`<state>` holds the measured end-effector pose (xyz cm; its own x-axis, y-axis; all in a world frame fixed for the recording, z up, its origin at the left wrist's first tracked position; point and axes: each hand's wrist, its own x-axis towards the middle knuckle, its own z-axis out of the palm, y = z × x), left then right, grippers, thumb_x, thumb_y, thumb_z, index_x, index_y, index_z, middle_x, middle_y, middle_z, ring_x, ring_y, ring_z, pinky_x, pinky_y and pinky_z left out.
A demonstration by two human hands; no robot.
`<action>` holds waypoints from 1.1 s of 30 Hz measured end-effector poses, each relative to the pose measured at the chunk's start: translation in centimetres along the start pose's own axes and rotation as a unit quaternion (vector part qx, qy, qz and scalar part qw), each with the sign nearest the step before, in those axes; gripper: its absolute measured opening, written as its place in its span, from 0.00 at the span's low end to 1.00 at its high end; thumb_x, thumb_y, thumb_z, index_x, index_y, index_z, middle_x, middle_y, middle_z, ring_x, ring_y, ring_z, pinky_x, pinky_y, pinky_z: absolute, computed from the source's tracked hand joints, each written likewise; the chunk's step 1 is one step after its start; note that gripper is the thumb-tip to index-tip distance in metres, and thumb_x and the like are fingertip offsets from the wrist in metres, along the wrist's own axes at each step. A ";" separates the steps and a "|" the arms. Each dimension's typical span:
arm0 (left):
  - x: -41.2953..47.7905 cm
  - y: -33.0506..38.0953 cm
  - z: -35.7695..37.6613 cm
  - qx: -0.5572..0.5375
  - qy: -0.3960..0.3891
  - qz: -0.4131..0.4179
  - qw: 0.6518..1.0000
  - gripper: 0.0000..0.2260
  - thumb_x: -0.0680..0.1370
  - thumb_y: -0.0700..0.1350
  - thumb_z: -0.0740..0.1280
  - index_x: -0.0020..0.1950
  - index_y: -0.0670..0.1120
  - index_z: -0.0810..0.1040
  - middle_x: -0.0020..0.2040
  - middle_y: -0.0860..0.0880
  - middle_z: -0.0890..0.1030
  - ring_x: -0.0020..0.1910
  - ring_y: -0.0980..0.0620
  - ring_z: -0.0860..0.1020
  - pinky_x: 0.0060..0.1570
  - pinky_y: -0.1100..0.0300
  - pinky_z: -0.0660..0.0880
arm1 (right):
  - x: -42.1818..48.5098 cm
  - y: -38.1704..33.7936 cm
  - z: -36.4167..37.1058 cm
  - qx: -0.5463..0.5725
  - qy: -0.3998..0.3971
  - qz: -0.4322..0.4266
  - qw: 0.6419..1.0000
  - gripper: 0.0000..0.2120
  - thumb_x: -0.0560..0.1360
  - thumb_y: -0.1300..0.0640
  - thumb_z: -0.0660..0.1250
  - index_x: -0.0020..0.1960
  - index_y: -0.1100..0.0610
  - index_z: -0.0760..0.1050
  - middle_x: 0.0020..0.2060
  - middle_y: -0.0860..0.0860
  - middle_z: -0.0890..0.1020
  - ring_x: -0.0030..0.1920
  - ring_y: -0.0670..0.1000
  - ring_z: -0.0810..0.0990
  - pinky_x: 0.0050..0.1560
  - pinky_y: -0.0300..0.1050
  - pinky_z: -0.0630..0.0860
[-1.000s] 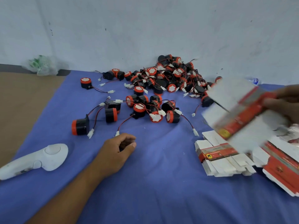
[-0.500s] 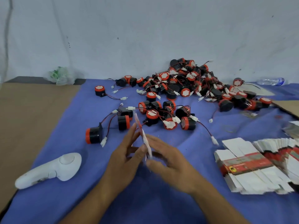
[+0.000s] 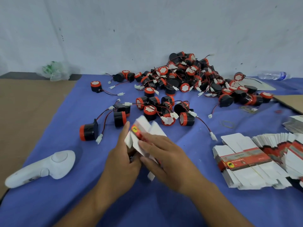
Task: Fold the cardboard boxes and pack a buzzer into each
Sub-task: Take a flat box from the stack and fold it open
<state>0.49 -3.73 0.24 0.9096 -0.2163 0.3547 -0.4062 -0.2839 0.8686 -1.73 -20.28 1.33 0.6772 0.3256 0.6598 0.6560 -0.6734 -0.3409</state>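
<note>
Holding a part-opened cardboard box (image 3: 144,129) between them, both hands work just above the blue tabletop (image 3: 91,202), around the middle and nearer its front edge. The left hand (image 3: 121,159) grips the box from the left side, one finger lying straight up along a white panel. I cannot tell where its thumb sits. The right hand (image 3: 165,154) lies across the box with its fingers fairly straight, pressing on the card rather than curling round it.

The box looks like thin printed card: very light, stiff across its panels, and willing to bend only at the creases. Its loose white flaps would likely crumple if squeezed, so the side panels beside the red band seem the better hold.

More flat boxes lie in a stack (image 3: 246,164) by the tabletop's right edge. The buzzers sit in a pile (image 3: 188,76) toward the far edge, with the nearest buzzer (image 3: 88,131) left of the hands. Each seems a hard little drum, easy to lift by its black body. The thin wire and white plug trailing from it could snag on its neighbours.
</note>
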 end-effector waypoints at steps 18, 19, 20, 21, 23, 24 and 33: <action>-0.7 3.8 -0.6 -0.078 -0.004 0.031 0.996 0.28 0.73 0.37 0.62 0.63 0.68 0.72 0.39 0.53 0.77 0.28 0.49 0.80 0.27 0.59 0.76 | 0.9 -0.2 -1.9 -0.083 0.254 0.123 0.956 0.09 0.81 0.55 0.62 0.47 0.59 0.76 0.44 0.50 0.79 0.43 0.51 0.77 0.43 0.41 0.72; -0.7 3.6 -0.4 -0.111 -0.019 0.001 0.994 0.28 0.71 0.37 0.61 0.62 0.66 0.73 0.37 0.52 0.76 0.27 0.47 0.79 0.26 0.56 0.75 | 1.0 -0.4 -1.6 -0.016 0.233 0.181 0.955 0.08 0.80 0.51 0.62 0.49 0.56 0.76 0.45 0.48 0.79 0.45 0.49 0.78 0.44 0.39 0.72; -0.6 3.3 -0.4 -0.139 -0.028 -0.023 0.990 0.29 0.70 0.36 0.61 0.63 0.66 0.74 0.35 0.52 0.75 0.26 0.45 0.79 0.25 0.55 0.75 | 1.0 -0.6 -1.3 0.055 0.199 0.248 0.946 0.10 0.79 0.47 0.63 0.52 0.52 0.75 0.47 0.46 0.80 0.47 0.46 0.79 0.45 0.38 0.73; -0.4 2.9 -0.4 -0.158 -0.035 -0.040 0.986 0.31 0.70 0.34 0.61 0.64 0.66 0.74 0.33 0.51 0.74 0.26 0.43 0.78 0.25 0.54 0.74 | 1.0 -0.7 -1.0 0.121 0.153 0.312 0.930 0.12 0.76 0.42 0.63 0.54 0.47 0.76 0.49 0.44 0.81 0.48 0.44 0.80 0.46 0.37 0.73; 0.0 2.5 -0.6 -0.183 -0.043 -0.068 0.980 0.36 0.74 0.28 0.59 0.66 0.67 0.72 0.31 0.52 0.73 0.26 0.42 0.78 0.25 0.56 0.73 | 0.8 -0.5 -0.5 0.246 0.054 0.386 0.888 0.15 0.72 0.39 0.65 0.57 0.38 0.76 0.53 0.42 0.82 0.49 0.43 0.81 0.45 0.36 0.75; 0.0 2.4 -0.6 -0.196 -0.045 -0.079 0.976 0.38 0.75 0.25 0.57 0.66 0.68 0.73 0.30 0.52 0.73 0.25 0.43 0.77 0.24 0.56 0.73 | 0.7 -0.4 -0.4 0.316 0.015 0.391 0.864 0.16 0.70 0.43 0.67 0.58 0.36 0.76 0.54 0.40 0.82 0.49 0.43 0.81 0.44 0.35 0.76; 0.0 3.3 -1.2 -0.314 -0.062 -0.108 0.941 0.33 0.75 0.27 0.58 0.65 0.63 0.76 0.42 0.29 0.70 0.24 0.42 0.74 0.23 0.56 0.72 | 0.2 0.6 -1.6 0.513 -0.055 0.313 0.797 0.32 0.68 0.47 0.74 0.71 0.43 0.70 0.63 0.39 0.80 0.63 0.43 0.79 0.57 0.41 0.78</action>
<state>-0.69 -3.50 3.50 0.9317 -0.3360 0.1378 -0.0463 0.2665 0.9627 -1.77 -21.65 2.32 0.9670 0.2330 0.1027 0.0679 0.1528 -0.9859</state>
